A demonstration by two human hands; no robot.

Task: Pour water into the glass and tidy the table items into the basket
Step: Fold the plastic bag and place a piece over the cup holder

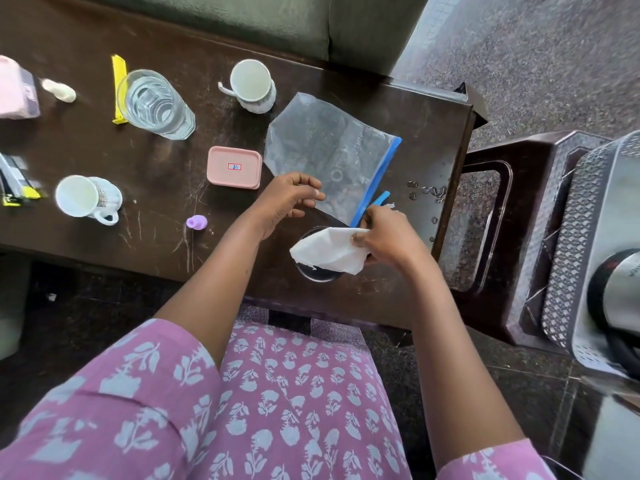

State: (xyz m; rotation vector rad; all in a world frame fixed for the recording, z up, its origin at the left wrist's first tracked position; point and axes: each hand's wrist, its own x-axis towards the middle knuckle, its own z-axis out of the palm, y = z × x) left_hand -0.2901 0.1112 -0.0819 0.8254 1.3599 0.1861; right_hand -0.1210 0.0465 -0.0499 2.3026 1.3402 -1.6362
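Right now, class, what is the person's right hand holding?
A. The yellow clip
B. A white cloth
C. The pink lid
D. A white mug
B: the right hand grips a crumpled white cloth above a small glass bowl, beside the blue-edged plastic bag.

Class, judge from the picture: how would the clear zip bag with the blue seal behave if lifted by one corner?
The zip bag looks thin and wrinkled, so it would probably droop. It lies flat and seems empty, so it is likely very light. Its glossy film may slip between fingers.
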